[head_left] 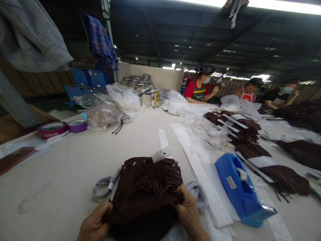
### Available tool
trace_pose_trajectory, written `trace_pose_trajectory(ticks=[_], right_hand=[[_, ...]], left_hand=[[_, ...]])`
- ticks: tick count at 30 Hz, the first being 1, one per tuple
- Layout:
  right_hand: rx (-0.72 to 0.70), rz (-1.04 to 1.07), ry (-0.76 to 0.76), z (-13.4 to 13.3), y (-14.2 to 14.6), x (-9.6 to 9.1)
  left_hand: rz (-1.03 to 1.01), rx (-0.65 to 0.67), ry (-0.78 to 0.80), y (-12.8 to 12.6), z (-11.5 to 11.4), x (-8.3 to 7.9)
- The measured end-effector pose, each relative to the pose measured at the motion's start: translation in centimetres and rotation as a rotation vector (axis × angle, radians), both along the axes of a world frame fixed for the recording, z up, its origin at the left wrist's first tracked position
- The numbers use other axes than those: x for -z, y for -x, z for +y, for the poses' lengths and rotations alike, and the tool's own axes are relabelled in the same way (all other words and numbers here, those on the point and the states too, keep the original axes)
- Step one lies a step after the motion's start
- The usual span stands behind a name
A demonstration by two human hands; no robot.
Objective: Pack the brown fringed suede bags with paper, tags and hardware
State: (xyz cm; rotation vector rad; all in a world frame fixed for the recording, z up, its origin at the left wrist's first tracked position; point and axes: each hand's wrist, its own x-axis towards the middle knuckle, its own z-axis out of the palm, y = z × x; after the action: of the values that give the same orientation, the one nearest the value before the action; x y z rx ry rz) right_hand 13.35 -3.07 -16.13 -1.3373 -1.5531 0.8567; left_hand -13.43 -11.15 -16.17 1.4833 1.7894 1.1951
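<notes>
A dark brown fringed bag [147, 187] with gold eyelets along its top edge lies on the pale table in front of me. My left hand [96, 217] pinches its lower left corner. On the other side, my right hand [188, 204] grips the right edge, thumb on top. Wrapped grey straps stick out on both sides: a coiled strap [102, 187] at the left and a wrapped bundle [197, 195] beside my right hand. A white tag [160, 155] sits at the bag's top. The bag's underside is hidden.
Right of the bag are white paper strips [200, 170] and a blue tape dispenser [237, 190]. Brown fringed bags [243, 134] are stacked beyond. Tape rolls [54, 130] and a plastic-wrapped bag [102, 115] lie at the left. Several people, one in a green apron [199, 92], sit farther back.
</notes>
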Motion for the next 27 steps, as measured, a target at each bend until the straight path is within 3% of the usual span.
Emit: trace_pose_trajectory(ticks=[4, 7, 10, 13, 17, 21, 24, 27], right_hand=[[-0.070, -0.067, -0.204, -0.1, -0.5, 1.3], [-0.175, -0.114, -0.340, -0.1, -1.2, 1.6], [-0.287, -0.131, -0.351, -0.2, -1.8, 1.1], [-0.362, -0.139, -0.350, -0.3, -2.1, 0.6], [-0.328, -0.146, -0.404, -0.5, -2.0, 0.8], [-0.307, -0.139, -0.435, -0.5, -1.7, 1.2], [-0.295, -0.132, -0.435, -0.5, -1.7, 1.3], [-0.297, -0.141, -0.416, -0.6, -1.9, 1.3]], left_hand=[[0.191, 0.037, -0.123, 0.2, -0.2, -0.5], [0.357, 0.107, -0.318, 0.7, -0.1, -0.2], [0.503, 0.158, -0.516, 0.9, 0.2, 0.5], [0.594, 0.163, -0.573, 0.9, 0.3, 0.5], [0.707, 0.132, -0.490, 1.3, -0.3, -1.2], [0.976, -0.008, -0.650, 0.2, -0.8, -4.3], [1.017, 0.209, -0.724, -2.8, 0.2, -6.6], [1.027, 0.495, -0.716, -5.4, 2.2, -7.5]])
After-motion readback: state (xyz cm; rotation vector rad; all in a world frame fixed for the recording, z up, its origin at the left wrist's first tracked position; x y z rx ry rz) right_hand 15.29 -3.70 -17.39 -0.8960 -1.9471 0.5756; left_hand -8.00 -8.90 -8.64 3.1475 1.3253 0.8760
